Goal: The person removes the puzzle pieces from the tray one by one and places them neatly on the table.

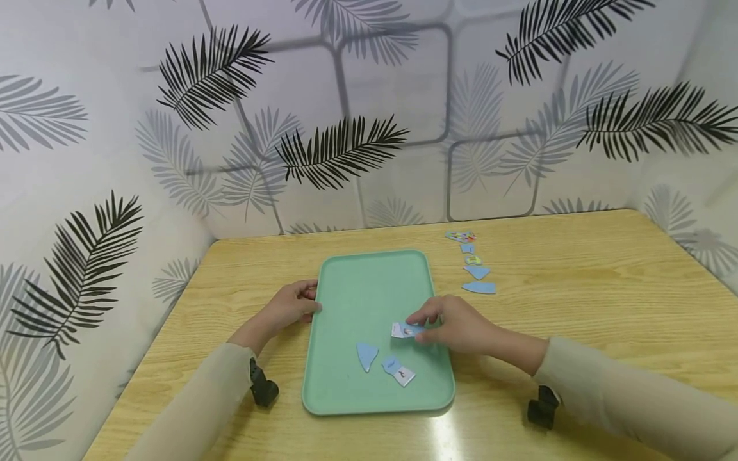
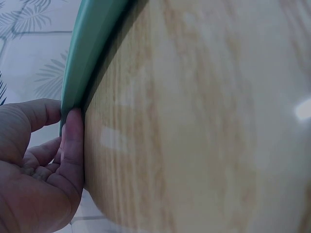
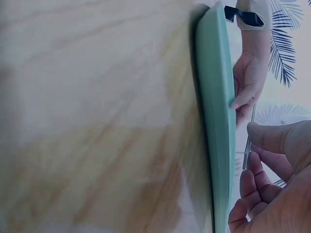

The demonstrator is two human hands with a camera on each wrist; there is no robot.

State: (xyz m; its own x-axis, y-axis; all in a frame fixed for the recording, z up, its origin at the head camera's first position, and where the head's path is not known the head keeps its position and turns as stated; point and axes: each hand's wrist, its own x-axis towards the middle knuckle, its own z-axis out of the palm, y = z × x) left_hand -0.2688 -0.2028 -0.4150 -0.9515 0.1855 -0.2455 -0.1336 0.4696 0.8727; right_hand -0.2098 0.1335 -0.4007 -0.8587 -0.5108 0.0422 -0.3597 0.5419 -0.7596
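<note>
A green tray (image 1: 369, 282) lies on the table, its long sides running away from me. My left hand (image 1: 293, 302) holds the tray's left rim, thumb on top and fingers against the outer side, as the left wrist view (image 2: 43, 160) also shows. Over the tray's right part, my right hand (image 1: 455, 323) pinches a flat light-blue and white puzzle piece (image 1: 403, 330) between thumb and fingers. Edge-on, that piece is a thin strip in the right wrist view. On the tray lie a pointed blue piece (image 1: 366, 355) and a blue-and-white piece (image 1: 399, 370).
Beyond the tray's right side, several flat pieces stand in a column on the wooden table (image 1: 576, 275), among them a blue piece (image 1: 479, 287) nearest me and a multicoloured one (image 1: 461, 236) farthest away. A leaf-patterned wall covering (image 1: 398, 186) rises behind the table.
</note>
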